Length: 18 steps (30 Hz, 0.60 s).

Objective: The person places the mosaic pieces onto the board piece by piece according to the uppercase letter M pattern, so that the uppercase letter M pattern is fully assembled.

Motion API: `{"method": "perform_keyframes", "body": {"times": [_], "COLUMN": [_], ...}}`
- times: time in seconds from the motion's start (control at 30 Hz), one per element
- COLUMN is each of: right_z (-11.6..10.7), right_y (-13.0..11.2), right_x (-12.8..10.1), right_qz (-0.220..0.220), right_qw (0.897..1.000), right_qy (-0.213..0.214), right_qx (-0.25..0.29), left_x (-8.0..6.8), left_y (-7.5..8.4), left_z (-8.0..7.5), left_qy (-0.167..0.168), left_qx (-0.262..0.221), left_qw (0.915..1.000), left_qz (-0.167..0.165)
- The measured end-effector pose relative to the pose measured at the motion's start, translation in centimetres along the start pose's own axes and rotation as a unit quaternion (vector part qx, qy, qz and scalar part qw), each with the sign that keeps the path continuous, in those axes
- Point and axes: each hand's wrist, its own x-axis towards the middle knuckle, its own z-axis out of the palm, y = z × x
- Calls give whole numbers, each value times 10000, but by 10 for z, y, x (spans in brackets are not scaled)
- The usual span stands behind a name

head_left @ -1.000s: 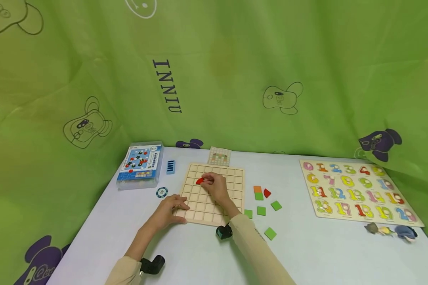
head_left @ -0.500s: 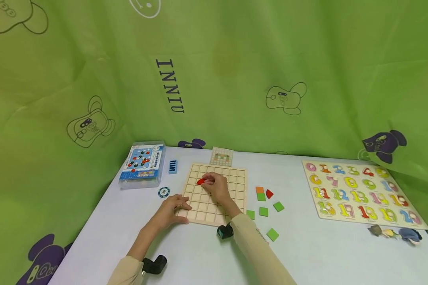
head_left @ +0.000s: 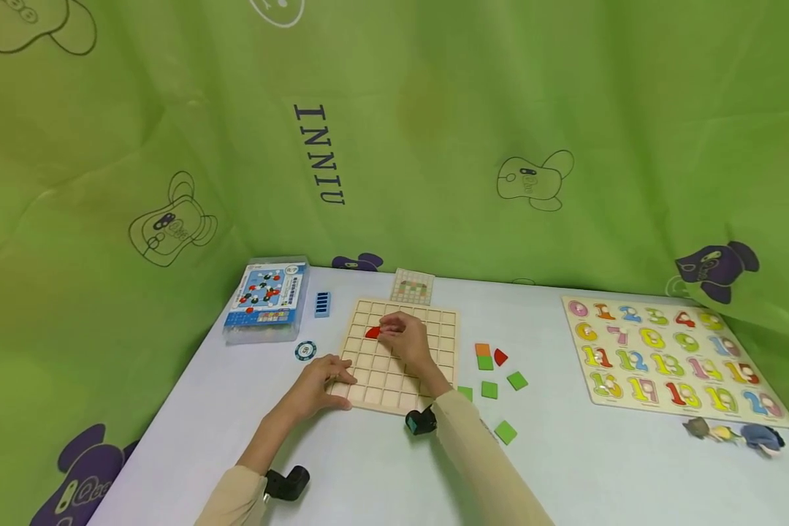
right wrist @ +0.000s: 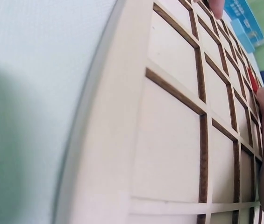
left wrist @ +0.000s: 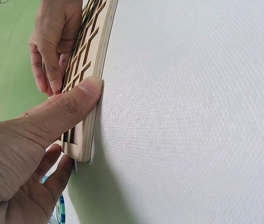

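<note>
A square wooden grid board [head_left: 384, 376] lies on the table, its cells framed by raised strips. My left hand [head_left: 312, 386] holds its near left corner; in the left wrist view the thumb [left wrist: 87, 88] presses the front edge while the fingers bend round the side. Over the upper left cells, my right hand [head_left: 408, 342] pinches a red quarter-circle tile [head_left: 372, 333] between thumb and fingertips. The right wrist view shows that red tile [right wrist: 252, 79] low against the cells, partly hidden by the fingers. Behind the board lies a small pattern card [head_left: 412, 287].
Green square tiles [head_left: 489, 390], an orange tile [head_left: 482, 349] and another red quarter-circle tile [head_left: 500, 357] lie right of the board. Leftward are a boxed kit [head_left: 266, 299], a blue block [head_left: 322, 304] and a poker chip [head_left: 305, 351]. A number puzzle [head_left: 673, 358] and small figures [head_left: 736, 435] sit far right.
The whole head view has shifted slightly, so everything appears a little further right. Both hands stay at about the same places on the board, with the red tile still in the right fingertips.
</note>
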Motion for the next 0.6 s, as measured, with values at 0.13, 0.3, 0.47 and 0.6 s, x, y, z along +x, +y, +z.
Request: {"method": "perform_keyframes", "body": {"times": [0.13, 0.3, 0.47, 0.6], "right_z": [-1, -1, -1, -1], "right_y": [2, 0, -1, -1], "right_x": [1, 2, 1, 0], "right_qz": [-66, -31, 6, 35], "right_qw": [9998, 9993, 9991, 9993], "right_qy": [-107, -218, -217, -196], "right_qx": [172, 318, 353, 318], "left_x": [1, 0, -1, -1], "left_y": [-1, 0, 1, 2], "left_z": [0, 0, -1, 0], "left_qy": [-17, 16, 65, 56], "left_qx": [46, 53, 10, 57], "left_qw": [10000, 10000, 10000, 10000], "left_qz": [30, 10, -1, 35]}}
